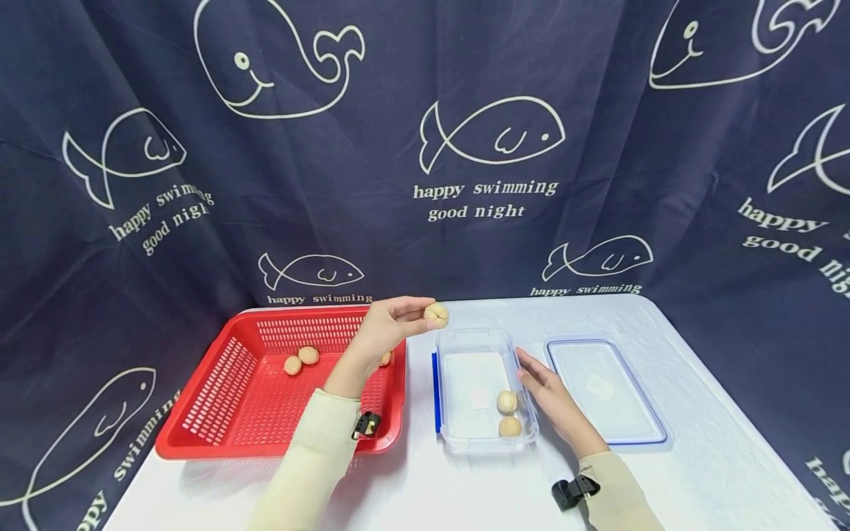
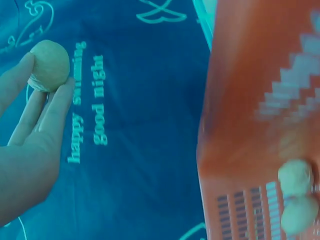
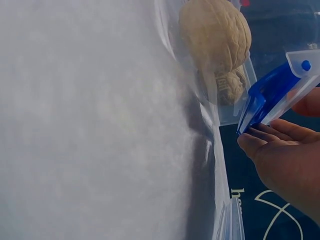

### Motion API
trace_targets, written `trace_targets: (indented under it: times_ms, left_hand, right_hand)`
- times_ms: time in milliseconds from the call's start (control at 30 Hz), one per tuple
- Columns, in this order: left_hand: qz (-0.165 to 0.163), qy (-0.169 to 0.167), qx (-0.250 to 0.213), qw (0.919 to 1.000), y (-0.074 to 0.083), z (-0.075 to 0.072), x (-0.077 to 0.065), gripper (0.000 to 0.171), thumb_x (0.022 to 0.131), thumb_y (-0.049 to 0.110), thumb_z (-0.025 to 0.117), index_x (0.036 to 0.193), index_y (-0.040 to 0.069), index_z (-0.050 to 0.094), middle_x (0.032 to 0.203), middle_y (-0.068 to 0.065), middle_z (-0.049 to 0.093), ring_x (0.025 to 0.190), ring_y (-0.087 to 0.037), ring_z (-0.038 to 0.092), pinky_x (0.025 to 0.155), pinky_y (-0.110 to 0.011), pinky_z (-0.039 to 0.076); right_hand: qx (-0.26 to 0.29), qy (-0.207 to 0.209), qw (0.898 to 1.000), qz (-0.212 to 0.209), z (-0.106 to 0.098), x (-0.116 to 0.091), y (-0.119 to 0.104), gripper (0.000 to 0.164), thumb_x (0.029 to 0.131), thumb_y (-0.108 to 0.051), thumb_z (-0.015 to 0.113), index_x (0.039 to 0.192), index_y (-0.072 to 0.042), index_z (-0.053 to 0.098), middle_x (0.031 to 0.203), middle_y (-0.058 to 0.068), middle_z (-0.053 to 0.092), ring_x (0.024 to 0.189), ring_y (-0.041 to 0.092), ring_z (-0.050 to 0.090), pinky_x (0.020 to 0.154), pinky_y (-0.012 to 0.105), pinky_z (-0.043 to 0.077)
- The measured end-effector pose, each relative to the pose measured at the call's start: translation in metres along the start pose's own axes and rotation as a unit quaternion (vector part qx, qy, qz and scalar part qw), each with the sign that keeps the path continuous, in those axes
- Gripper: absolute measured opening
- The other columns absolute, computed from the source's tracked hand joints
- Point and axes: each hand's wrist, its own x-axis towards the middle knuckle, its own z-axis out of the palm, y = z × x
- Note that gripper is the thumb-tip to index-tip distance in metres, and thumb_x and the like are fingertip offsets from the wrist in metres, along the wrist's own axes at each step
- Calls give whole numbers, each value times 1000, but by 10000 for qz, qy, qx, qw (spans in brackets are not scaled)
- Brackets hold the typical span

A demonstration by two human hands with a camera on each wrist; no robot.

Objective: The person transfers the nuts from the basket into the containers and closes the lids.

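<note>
My left hand (image 1: 390,328) pinches a walnut (image 1: 436,316) between thumb and fingertips, raised above the gap between the red basket (image 1: 199,442) and a clear plastic box (image 1: 458,442). In the left wrist view the same walnut (image 2: 50,66) shows at the fingertips. At the box's right side my right hand (image 1: 551,391) holds the edge. The right wrist view shows those fingers against a blue latch (image 3: 272,95), with the thumb partly hidden behind it. Inside the box lie two walnuts (image 1: 508,402), near its front right corner.
Several walnuts (image 1: 308,355) lie in the red basket, one partly hidden behind the left arm. A clear lid with a blue seal (image 1: 637,383) rests right of the box on the white tablecloth (image 1: 697,472). Behind the table hangs a dark blue curtain (image 1: 398,184).
</note>
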Motion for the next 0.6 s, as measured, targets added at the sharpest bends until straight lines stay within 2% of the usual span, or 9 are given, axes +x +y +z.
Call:
trace_targets:
  times_ms: [367, 600]
  left_hand:
    - [74, 29, -229, 9997, 4, 37, -12, 41, 81, 7, 77, 121, 5, 67, 116, -10, 68, 110, -19, 64, 94, -31, 50]
    - [68, 188, -586, 9981, 5, 61, -17, 39, 82, 4, 75, 120, 0, 65, 116, -14, 68, 109, -21, 64, 92, -31, 51]
  right_hand:
    - [-45, 32, 10000, 58, 0, 1, -1, 52, 103, -15, 44, 150, -3, 27, 155, 20, 24, 143, 35, 20, 116, 47, 15]
    - [-62, 15, 10000, 18, 0, 0, -1, 53, 103, -16, 45, 150, -2, 27, 154, 21, 25, 142, 36, 22, 116, 47, 16]
